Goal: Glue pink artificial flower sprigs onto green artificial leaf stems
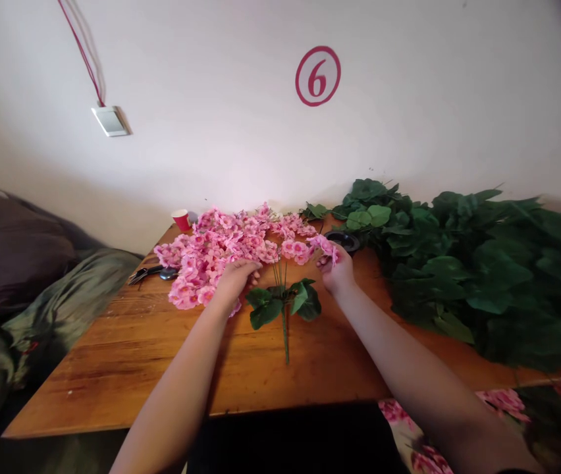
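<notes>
Pink artificial blossoms [320,246] are in the fingers of my right hand [338,270], raised over the table on the right. My left hand [236,282] has its fingers curled at the right edge of a heap of pink flowers [226,237]; a bit of pink shows below the palm, but what the fingers hold is hidden. Between the hands is a green artificial stem [286,339] with dark leaves [267,309]. Several thin bare prongs [280,270] point up from its top, away from me.
The wooden table [147,359] meets a white wall. Green artificial leaves [478,270] are piled on the right. A red paper cup [181,220], a dark-handled tool [146,272] and a black round dish [347,241] sit around the flowers. More pink flowers [505,401] lie below the front edge.
</notes>
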### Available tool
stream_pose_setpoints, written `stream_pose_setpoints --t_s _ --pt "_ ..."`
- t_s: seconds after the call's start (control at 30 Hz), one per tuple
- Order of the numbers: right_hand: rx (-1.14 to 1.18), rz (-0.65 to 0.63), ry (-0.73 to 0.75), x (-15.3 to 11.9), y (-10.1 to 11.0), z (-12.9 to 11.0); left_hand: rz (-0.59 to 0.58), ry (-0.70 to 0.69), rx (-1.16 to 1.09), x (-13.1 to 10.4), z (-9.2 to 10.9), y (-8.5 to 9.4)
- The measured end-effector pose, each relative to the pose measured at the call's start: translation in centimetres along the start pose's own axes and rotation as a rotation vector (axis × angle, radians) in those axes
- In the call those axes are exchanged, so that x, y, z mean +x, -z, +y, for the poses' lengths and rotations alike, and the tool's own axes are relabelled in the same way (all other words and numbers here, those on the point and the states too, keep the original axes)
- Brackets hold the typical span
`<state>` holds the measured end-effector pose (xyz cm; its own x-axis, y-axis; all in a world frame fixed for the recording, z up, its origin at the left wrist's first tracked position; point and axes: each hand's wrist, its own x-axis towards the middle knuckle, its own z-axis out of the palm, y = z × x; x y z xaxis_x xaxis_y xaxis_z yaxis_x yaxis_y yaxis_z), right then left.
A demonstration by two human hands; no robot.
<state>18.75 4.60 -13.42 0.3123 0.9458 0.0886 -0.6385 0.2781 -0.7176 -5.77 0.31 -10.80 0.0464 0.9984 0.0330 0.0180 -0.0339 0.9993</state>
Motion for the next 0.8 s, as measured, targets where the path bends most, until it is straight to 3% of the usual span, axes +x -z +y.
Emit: stream_pose_setpoints --t_s 0.17,0.27,0.3,0.37,0.47,0.57,0.8 --pt "0.081 -0.006 0.069 -1.7 -1.8 -1.8 0.137 -0.212 0.09 -1.1 1.2 -0.6" --pt "0.058 -0.092 0.195 -4.2 -3.4 -3.2 0.243 -0.481 0.388 -2.6 2.2 -0.8" --pt "0.055 -0.149 0.18 -5.2 -4.0 -3.7 0.232 -0.579 0.528 -3.2 2.5 -0.9" --pt "0.078 -0.236 0.138 -7.4 -5.0 -4.3 0.096 -0.781 0.758 -4.4 2.9 -1.2" --pt "0.095 -0.324 0.03 -10.2 -6.0 -4.4 0.004 -1.002 0.82 -5.8 3.1 -1.9" --pt "0.114 -0.345 -0.077 -11.6 -6.5 -3.8 0.003 -1.055 0.749 -6.5 2.9 -2.7" --pt "0.08 -0.297 -0.172 -10.9 -6.4 -2.5 0.075 -0.947 0.745 -6.3 2.9 -2.8"
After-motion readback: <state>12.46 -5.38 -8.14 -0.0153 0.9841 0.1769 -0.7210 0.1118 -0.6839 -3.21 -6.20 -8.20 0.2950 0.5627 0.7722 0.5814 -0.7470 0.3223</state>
